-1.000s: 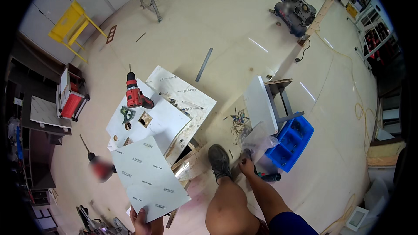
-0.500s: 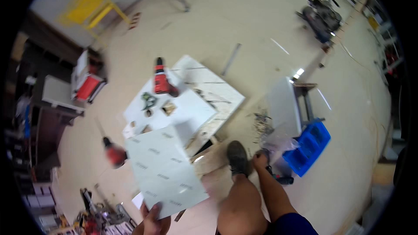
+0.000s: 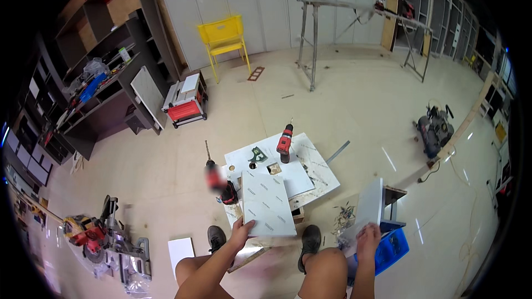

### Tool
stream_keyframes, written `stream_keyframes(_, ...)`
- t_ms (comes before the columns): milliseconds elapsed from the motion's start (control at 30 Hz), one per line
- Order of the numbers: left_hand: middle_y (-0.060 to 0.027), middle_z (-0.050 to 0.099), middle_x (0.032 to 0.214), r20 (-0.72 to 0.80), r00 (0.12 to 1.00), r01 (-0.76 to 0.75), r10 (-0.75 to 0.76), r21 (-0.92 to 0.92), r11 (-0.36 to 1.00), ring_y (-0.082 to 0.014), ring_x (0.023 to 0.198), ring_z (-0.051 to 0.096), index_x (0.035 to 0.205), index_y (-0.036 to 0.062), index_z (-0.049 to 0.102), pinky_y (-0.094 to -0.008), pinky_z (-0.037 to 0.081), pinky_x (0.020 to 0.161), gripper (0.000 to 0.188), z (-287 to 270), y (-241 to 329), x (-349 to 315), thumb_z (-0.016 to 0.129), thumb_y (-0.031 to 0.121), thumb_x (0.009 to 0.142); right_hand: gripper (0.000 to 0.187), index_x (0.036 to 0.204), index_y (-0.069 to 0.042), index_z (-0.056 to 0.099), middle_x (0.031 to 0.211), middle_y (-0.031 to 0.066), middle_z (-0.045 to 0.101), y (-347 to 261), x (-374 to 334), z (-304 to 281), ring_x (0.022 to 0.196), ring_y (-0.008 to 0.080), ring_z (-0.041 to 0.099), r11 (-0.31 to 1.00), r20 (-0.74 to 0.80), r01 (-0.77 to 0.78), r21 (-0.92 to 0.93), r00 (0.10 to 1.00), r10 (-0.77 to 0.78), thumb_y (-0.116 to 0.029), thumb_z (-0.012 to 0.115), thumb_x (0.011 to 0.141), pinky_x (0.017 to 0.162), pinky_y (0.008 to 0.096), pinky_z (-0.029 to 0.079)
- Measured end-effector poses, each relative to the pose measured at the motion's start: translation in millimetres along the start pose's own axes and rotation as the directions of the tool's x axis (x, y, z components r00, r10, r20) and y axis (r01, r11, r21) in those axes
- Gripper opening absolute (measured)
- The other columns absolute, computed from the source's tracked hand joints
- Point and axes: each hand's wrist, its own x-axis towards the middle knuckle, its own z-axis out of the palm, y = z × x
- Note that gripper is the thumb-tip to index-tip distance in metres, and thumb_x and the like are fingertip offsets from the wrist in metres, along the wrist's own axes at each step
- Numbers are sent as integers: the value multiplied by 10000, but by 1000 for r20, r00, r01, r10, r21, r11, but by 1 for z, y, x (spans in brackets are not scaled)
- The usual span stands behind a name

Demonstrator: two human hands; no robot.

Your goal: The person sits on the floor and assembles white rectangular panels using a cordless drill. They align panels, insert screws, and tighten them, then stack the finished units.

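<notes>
My left hand point(image 3: 241, 232) grips the lower left corner of a white film-covered panel point(image 3: 269, 205), thumb on top. The panel tilts over larger white boards point(image 3: 321, 180) lying low in front of me. My right hand point(image 3: 368, 239) is beside an upright white board point(image 3: 369, 205) and over a blue bin point(image 3: 394, 249). Its fingers are curled together; what they hold, if anything, cannot be made out. A red and black drill point(image 3: 285, 144) stands on the boards, near a green tool point(image 3: 257, 154). Another red drill point(image 3: 215, 177), with a long bit, stands at their left edge.
Scattered screws point(image 3: 344, 216) lie left of the upright board. A miter saw point(image 3: 102, 238) sits at lower left, a compressor-like machine point(image 3: 434, 133) at right. Farther back are a yellow chair point(image 3: 221, 32), a red and grey toolbox point(image 3: 185, 105) and a metal trestle point(image 3: 313, 44).
My view has lifted and turned, bringing the back wall into sight. My right hand has come up from the floor beside a dark tool to the blue bin. My left hand still holds the panel.
</notes>
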Motion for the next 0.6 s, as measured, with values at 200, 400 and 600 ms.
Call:
stream_keyframes(200,-113,619,1152,-42,999,-23,19,-81,996,-272,1002,629,1295,46,507,-471,545,835,394,-25,-39,58,597,132,921,293,1211,-68,547,990,44,583,-77,-9,179,874,159,554,926,470,-59,372,873,-133,-99,580,922,763,293,473)
stream_keyframes(400,-110,612,1159,-56,998,-12,10,-27,1000,-292,1006,632,1313,69,490,-508,554,791,418,-27,-57,99,604,145,918,356,1217,-83,543,984,38,603,-29,2,244,919,164,573,806,618,-362,468,786,-6,4,627,883,862,315,492)
stream_keyframes(600,-248,683,1034,-205,946,-33,252,710,703,-336,970,670,1123,-59,610,-384,530,859,515,-85,-91,154,699,261,731,243,1154,-93,580,897,-2,592,-14,22,282,841,132,565,792,480,-341,507,874,68,-95,647,920,779,301,497)
